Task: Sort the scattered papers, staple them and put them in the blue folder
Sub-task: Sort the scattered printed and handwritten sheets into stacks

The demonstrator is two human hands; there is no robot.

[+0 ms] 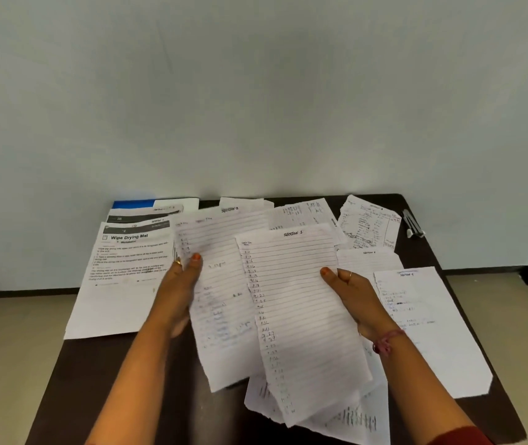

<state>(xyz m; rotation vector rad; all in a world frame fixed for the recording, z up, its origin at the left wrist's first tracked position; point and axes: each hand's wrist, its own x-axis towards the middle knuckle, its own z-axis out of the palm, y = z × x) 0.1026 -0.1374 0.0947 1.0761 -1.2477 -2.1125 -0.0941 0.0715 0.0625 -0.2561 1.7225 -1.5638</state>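
My left hand (181,284) grips a lined handwritten sheet headed "Section 2" (221,284) by its left edge, thumb on top. My right hand (352,297) holds a lined sheet headed "Section 1" (301,303) by its right edge; it overlaps the first sheet. Both sheets are lifted above the dark table (121,374). The blue folder (132,203) lies at the far left corner, mostly covered by printed pages. A stapler (412,223) rests at the far right corner. More handwritten papers lie scattered beneath and around my hands.
A printed "Wipe Drying Mat" page (124,277) lies left, overhanging the table's edge. A "Section 4" sheet (426,322) lies right. Torn note pages (368,229) sit at the back right. A white wall stands right behind the table.
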